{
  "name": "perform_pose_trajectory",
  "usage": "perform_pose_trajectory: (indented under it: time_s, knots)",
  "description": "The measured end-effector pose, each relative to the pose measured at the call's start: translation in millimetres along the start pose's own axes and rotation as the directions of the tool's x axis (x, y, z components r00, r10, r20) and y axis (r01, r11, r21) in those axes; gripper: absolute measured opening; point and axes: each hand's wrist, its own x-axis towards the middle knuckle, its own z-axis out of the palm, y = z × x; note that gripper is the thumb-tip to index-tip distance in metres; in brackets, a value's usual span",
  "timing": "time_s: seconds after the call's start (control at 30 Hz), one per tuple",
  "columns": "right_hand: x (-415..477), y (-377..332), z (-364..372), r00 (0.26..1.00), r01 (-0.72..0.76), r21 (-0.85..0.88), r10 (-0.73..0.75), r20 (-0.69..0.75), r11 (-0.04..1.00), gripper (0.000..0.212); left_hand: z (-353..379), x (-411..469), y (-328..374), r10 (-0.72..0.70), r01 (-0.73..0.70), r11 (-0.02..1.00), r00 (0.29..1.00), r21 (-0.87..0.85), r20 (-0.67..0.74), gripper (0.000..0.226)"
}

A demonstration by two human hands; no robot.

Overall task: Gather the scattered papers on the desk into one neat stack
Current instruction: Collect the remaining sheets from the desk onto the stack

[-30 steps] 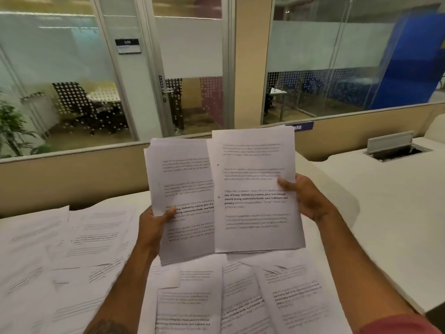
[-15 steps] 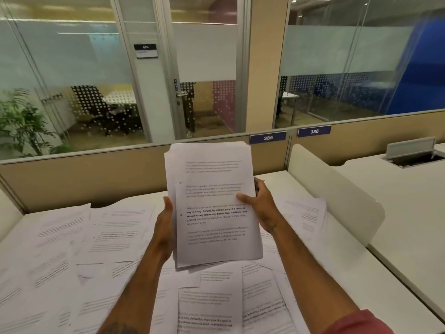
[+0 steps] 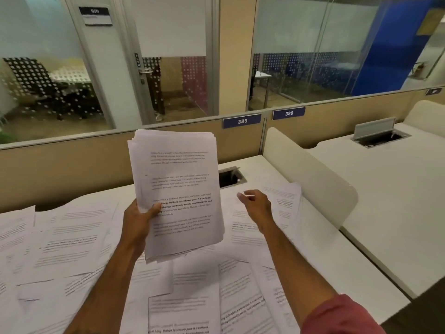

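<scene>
A thick stack of printed papers point(image 3: 179, 189) is held upright above the desk, its edges a little uneven. My left hand point(image 3: 138, 220) grips its lower left edge, thumb across the front page. Off to the right of the stack, my right hand point(image 3: 256, 206) hovers empty with loosely curled fingers over loose sheets point(image 3: 281, 203) at the desk's right side. Many more scattered sheets point(image 3: 67, 239) cover the white desk point(image 3: 337, 268), overlapping at different angles to the left and in front of me.
A cream divider panel point(image 3: 310, 174) bounds the desk on the right, with another desk point(image 3: 395, 194) beyond it. An open cable port point(image 3: 230, 177) lies behind the stack. A beige partition point(image 3: 72, 165) with labels 385 and 386 runs along the back.
Two separate bundles were brought together into one stack. My right hand then let go and moved right and down toward the desk's loose sheets. My left hand keeps hold.
</scene>
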Motion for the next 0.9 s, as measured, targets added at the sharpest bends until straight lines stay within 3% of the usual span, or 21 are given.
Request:
perform_pose_trajectory:
  time_s: [0.1, 0.23, 0.4, 0.63, 0.8, 0.9]
  knots:
    - [29, 54, -19, 0.982, -0.184, -0.155, 0.174, -0.075, 0.971, 0.053, -1, 18, -10, -0.022, 0.022, 1.0, 1.0, -0.002, -0.021, 0.023]
    - [57, 98, -20, 0.926, -0.374, -0.456, 0.353, -0.135, 0.807, 0.085, 3, 39, -23, -0.03, 0.03, 1.0, 0.998, -0.004, -0.051, 0.022]
    - [73, 111, -7, 0.855, -0.506, -0.541, 0.472, -0.215, 0.672, 0.097, 12, 52, -33, -0.038, 0.037, 0.999, 0.996, -0.018, -0.08, 0.023]
    - [93, 117, 1, 0.778, -0.623, -0.347, 0.601, -0.182, 0.701, 0.079, 6, 60, -35, -0.041, 0.041, 0.999, 0.992, -0.004, -0.117, 0.026]
    - [90, 118, 2, 0.88, -0.475, -0.089, 0.472, -0.057, 0.875, 0.055, 1, 59, -32, -0.045, 0.044, 0.999, 0.992, -0.011, -0.117, 0.037]
    - [83, 110, -8, 0.919, -0.392, 0.111, 0.395, -0.005, 0.913, 0.042, -3, 55, -24, -0.042, 0.04, 0.999, 0.994, -0.018, -0.104, 0.031]
